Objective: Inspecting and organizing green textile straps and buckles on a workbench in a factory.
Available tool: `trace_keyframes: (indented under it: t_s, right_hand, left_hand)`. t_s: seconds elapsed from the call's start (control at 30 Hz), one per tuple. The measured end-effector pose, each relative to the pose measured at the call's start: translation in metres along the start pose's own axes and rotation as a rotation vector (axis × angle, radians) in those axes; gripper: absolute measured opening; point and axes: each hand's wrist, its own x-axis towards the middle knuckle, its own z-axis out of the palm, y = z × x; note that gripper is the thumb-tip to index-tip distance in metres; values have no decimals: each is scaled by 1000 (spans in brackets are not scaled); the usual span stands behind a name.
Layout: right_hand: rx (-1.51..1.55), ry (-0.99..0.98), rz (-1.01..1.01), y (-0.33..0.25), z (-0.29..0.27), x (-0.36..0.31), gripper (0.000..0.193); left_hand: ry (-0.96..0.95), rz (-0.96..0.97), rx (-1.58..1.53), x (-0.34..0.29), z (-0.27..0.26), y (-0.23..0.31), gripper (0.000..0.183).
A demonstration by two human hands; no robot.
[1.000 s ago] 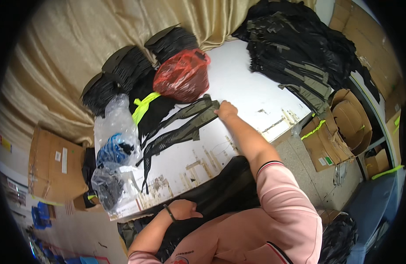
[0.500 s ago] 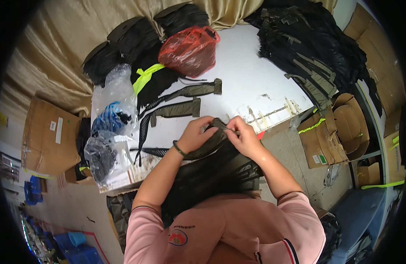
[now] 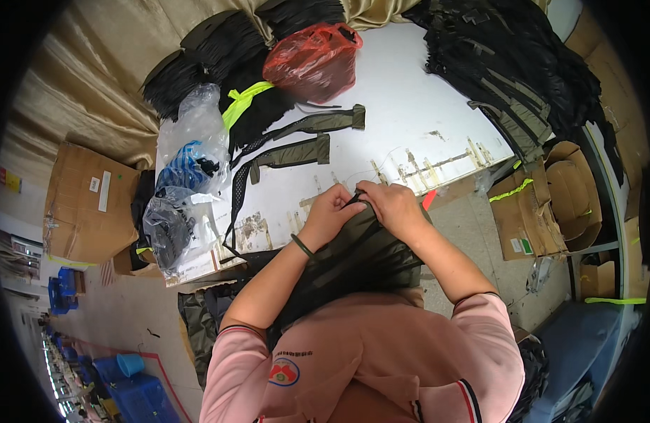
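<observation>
A dark olive and black fabric piece (image 3: 353, 243) hangs from my two hands down over my lap, in front of the table's near edge. My left hand (image 3: 332, 215) pinches its upper edge. Close beside it, my right hand (image 3: 393, 208) has thumb and fingers closed on the same edge. What lies between the fingertips is mostly hidden. Beyond my hands, two olive strap pieces (image 3: 293, 154) with black mesh tails lie on the white table (image 3: 402, 92).
At the table's left are clear plastic bags (image 3: 191, 162); a red plastic bag (image 3: 314, 63) stands farther back. Stacks of black pieces (image 3: 226, 46) line the back. A black pile of gear (image 3: 508, 63) fills the far right. Cardboard boxes (image 3: 92, 201) flank the table.
My hands have come closer together along the fabric's edge. The fabric, blurred and curved before, now hangs flatter over my lap. The whole view has shifted slightly.
</observation>
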Motion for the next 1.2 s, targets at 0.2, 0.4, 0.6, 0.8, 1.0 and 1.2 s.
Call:
trace_keyframes:
  t_s: [0.2,0.4,0.6,0.8,1.0,1.2]
  right_hand:
    - [7,201,-129,-1,-5,18,7]
    - [1110,0,761,12,23,-7,16]
    - [1313,-111,709,-15,16,-13,13]
    - [1555,-548,603,-1,6,-19,18]
    - [1985,-472,461,-14,29,-25,31]
    - [1718,-268,685,-29,11,-18,5]
  left_hand:
    - [116,320,571,-22,9,5,22]
    - [110,549,760,-32,8,6,21]
    - [-62,119,480,-34,-3,11,13]
    - [-76,85,-119,-32,-21,20,13]
    - [-34,95,-218,-31,-24,21,13]
    - [-27,120,-265,-31,-26,28,14]
